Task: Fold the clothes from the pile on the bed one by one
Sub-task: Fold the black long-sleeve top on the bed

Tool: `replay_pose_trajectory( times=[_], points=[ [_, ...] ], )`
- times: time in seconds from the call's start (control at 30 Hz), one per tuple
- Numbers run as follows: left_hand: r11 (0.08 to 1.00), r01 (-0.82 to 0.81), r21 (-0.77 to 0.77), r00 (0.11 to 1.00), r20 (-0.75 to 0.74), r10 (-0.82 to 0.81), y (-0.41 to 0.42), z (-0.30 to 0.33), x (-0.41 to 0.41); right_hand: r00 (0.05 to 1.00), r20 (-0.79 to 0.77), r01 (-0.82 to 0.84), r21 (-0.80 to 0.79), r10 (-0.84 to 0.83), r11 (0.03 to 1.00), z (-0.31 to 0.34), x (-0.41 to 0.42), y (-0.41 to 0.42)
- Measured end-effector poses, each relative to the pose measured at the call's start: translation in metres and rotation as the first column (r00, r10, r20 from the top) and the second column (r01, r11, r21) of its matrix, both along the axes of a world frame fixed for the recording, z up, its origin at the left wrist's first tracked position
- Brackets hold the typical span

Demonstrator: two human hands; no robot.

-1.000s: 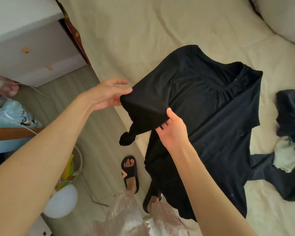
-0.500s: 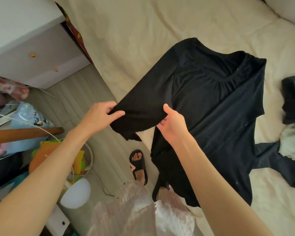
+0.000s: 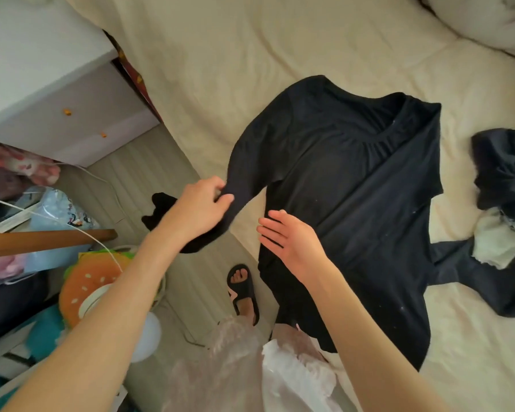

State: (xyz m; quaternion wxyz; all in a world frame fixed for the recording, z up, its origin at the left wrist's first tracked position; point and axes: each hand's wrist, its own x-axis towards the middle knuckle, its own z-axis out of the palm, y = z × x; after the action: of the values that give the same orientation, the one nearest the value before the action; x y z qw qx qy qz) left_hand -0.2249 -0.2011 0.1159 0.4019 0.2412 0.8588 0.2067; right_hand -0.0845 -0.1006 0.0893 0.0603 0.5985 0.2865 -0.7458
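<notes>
Now | left hand pinches black shirt sleeve | right hand flat, fingers straight, holding nothing

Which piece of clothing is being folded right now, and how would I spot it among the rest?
Look at the cream bed: near its left edge lies a black long-sleeved top, spread flat. The left hand pinches its sleeve. Unlike the crumpled pile at the right, it lies smoothed out, neckline showing.
</notes>
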Motion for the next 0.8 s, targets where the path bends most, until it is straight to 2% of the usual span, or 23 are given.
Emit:
replay_pose_trajectory(
  times=[0.07, 0.13, 0.23, 0.3, 0.37, 0.43, 0.5, 0.53, 0.57, 0.6, 0.63, 0.67, 0.7, 0.73, 0.8],
  points=[
    [0.994, -0.019, 0.108, 0.997, 0.082, 0.010, 0.031, 0.020, 0.032, 0.998, -0.030, 0.060, 0.008, -0.059, 0.998, 0.009, 0.033, 0.009],
    [0.975, 0.052, 0.216, 0.976, 0.197, -0.095, 0.066, 0.029, 0.070, 0.988, -0.004, 0.155, 0.070, -0.155, 0.985, 0.014, 0.072, 0.025],
    [0.952, 0.212, 0.221, 0.910, 0.312, -0.275, 0.107, 0.013, 0.122, 0.953, 0.184, 0.202, 0.216, -0.243, 0.955, 0.008, 0.135, 0.051],
    [0.964, 0.162, 0.212, 0.937, 0.273, -0.217, 0.112, -0.011, 0.142, 0.921, 0.317, 0.145, 0.259, -0.226, 0.955, -0.002, 0.172, 0.064],
    [0.984, -0.002, 0.179, 0.983, 0.181, -0.031, 0.096, -0.036, 0.153, 0.914, 0.353, 0.106, 0.264, -0.198, 0.959, -0.015, 0.200, 0.071],
    [0.987, -0.120, 0.106, 0.991, 0.078, 0.112, 0.069, -0.061, 0.156, 0.925, 0.350, 0.045, 0.277, -0.145, 0.960, -0.027, 0.215, 0.075],
    [0.991, -0.137, 0.001, 0.990, -0.018, 0.137, 0.047, -0.084, 0.155, 0.939, 0.342, -0.084, 0.339, -0.040, 0.937, -0.036, 0.223, 0.074],
    [0.993, -0.107, -0.041, 0.993, -0.059, 0.105, 0.043, -0.094, 0.153, 0.930, 0.365, -0.207, 0.406, 0.050, 0.890, -0.042, 0.225, 0.073],
    [0.995, -0.054, -0.078, 0.995, -0.092, 0.047, 0.042, -0.104, 0.151, 0.896, 0.414, -0.363, 0.482, 0.158, 0.798, -0.048, 0.228, 0.071],
    [0.992, 0.019, -0.123, 0.992, -0.120, -0.033, 0.045, -0.112, 0.151, 0.833, 0.488, -0.526, 0.552, 0.261, 0.646, -0.053, 0.231, 0.068],
    [0.978, 0.099, -0.182, 0.981, -0.147, -0.127, 0.049, -0.119, 0.153, 0.747, 0.572, -0.663, 0.606, 0.338, 0.439, -0.057, 0.235, 0.065],
    [0.955, 0.171, -0.241, 0.960, -0.177, -0.217, 0.054, -0.124, 0.157, 0.654, 0.650, -0.750, 0.625, 0.388, 0.218, -0.063, 0.240, 0.064],
    [0.932, 0.216, -0.293, 0.938, -0.203, -0.281, 0.058, -0.127, 0.162, 0.567, 0.710, -0.791, 0.610, 0.419, 0.036, -0.068, 0.245, 0.064],
    [0.918, 0.228, -0.326, 0.924, -0.223, -0.309, 0.060, -0.128, 0.169, 0.482, 0.751, -0.817, 0.571, 0.451, -0.077, -0.073, 0.251, 0.065],
    [0.926, 0.185, -0.330, 0.932, -0.241, -0.271, 0.062, -0.119, 0.184, 0.297, 0.783, -0.886, 0.439, 0.546, -0.149, -0.078, 0.262, 0.069]
  ],
)
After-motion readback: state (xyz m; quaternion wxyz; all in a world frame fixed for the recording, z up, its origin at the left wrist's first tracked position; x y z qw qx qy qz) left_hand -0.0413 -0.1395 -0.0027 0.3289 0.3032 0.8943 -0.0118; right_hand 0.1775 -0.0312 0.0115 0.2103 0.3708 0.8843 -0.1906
